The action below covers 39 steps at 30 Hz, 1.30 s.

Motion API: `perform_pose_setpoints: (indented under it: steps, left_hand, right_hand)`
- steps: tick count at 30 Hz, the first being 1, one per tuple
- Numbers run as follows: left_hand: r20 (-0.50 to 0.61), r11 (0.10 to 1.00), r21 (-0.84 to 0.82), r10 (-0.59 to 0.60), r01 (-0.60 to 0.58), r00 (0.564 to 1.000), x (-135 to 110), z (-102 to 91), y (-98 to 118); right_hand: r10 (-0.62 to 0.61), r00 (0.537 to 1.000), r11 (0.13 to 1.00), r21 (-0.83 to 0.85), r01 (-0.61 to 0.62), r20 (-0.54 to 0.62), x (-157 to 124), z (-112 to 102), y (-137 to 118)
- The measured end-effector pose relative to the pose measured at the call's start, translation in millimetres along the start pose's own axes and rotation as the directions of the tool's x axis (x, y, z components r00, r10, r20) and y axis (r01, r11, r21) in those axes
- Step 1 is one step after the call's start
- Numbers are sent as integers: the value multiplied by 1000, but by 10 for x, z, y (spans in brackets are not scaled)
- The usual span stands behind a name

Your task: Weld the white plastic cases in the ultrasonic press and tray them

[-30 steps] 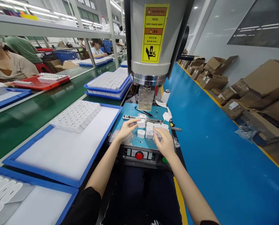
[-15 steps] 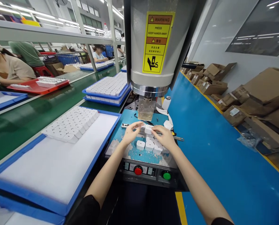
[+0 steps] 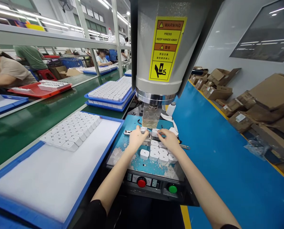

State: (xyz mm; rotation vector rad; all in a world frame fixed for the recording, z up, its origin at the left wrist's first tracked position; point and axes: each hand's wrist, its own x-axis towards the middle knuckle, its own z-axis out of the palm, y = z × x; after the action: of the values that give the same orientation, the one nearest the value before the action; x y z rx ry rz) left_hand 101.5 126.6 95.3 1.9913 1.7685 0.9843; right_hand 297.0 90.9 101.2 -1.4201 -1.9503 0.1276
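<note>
Under the clear horn of the press, my left hand has its fingers closed around a small white plastic housing. Just to the right, my right hand pinches another housing, a rounded white block, between thumb and fingers. Both pieces are at the metal fixture, partly hidden by my fingers. Nearer to me, several more white housings stand grouped on the blue machine plate, one of them a little apart on the left.
A red button and a green button are on the machine's front. To the left lies a blue tray with rows of white housings. Stacked trays stand farther back. Cardboard boxes line the right wall.
My left hand has moved in from the side and its fingers have closed on a housing under the horn. My right hand still holds its housing. The whole view has shifted slightly.
</note>
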Motion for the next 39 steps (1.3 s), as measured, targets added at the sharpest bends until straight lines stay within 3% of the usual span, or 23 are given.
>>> perform_pose_setpoints:
  steps: [4, 9, 13, 19, 25, 29, 32, 35, 37, 39]
  left_hand:
    - [-75, 998, -22, -63, 62, 995, -91, -290, -225]
    - [-176, 989, 67, -116, 129, 978, -436, -552, -515]
    - [-206, 973, 186, -96, 136, 974, -622, -548, -669]
    - [-305, 982, 174, -14, 70, 952, -636, -430, -795]
    - [-299, 983, 160, -40, 91, 953, -708, -451, -819]
    - [-286, 994, 90, -39, 67, 958, -1009, -575, -873]
    - [-233, 991, 10, 135, -137, 963, -1271, -640, -1008]
    - [-201, 938, -2, 338, -346, 919, -1401, -624, -1153]
    - [-220, 924, 21, 376, -381, 900, -1410, -586, -1208]
    - [-246, 927, 37, 371, -374, 896, -1393, -558, -1221]
  right_hand:
    - [-24, 998, 999, 23, 22, 65, 63, 58, -73]
    - [-28, 992, 1000, 14, 26, 121, 166, 175, -195]
    - [-28, 986, 1000, -8, 30, 163, 202, 258, -288]
    - [3, 988, 999, -38, 3, 157, 190, 297, -361]
    - [55, 994, 997, -65, -49, 91, 160, 166, -472]
    - [-12, 986, 1000, -9, 11, -168, -409, -24, -672]
    - [-143, 936, 990, -43, 136, -323, -1127, -12, -736]
    - [-350, 890, 929, -227, 291, -293, -1687, 157, -643]
    - [-445, 863, 874, -329, 359, -240, -1846, 279, -553]
    - [-459, 860, 858, -365, 362, -224, -1852, 349, -502]
